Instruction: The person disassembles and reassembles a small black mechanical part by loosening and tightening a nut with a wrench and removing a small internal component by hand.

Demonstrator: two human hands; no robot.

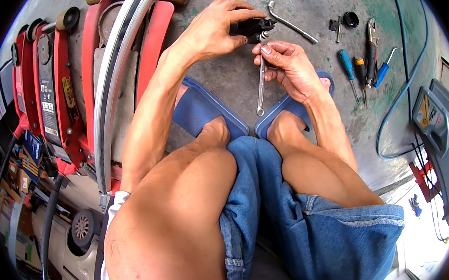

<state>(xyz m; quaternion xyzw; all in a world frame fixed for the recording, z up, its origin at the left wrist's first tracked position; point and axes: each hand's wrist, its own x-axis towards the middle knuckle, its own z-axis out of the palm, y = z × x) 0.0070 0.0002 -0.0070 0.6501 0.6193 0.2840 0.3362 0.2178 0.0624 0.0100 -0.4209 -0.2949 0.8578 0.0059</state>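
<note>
Thighs (171, 225) loom nearest me; left grip (211, 31) clasps a black part (249, 28), right grip (291, 67) a wrench (261, 90). Poor seating could make it slip, I judge.

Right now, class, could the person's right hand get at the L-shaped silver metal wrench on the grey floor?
Probably yes: nothing covers the L-shaped wrench, though the right hand holds a straight silver metal wrench.

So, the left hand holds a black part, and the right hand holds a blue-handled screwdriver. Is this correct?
Not quite: the head view shows the right hand holding a silver wrench instead. The left hand does hold the black part.
</note>
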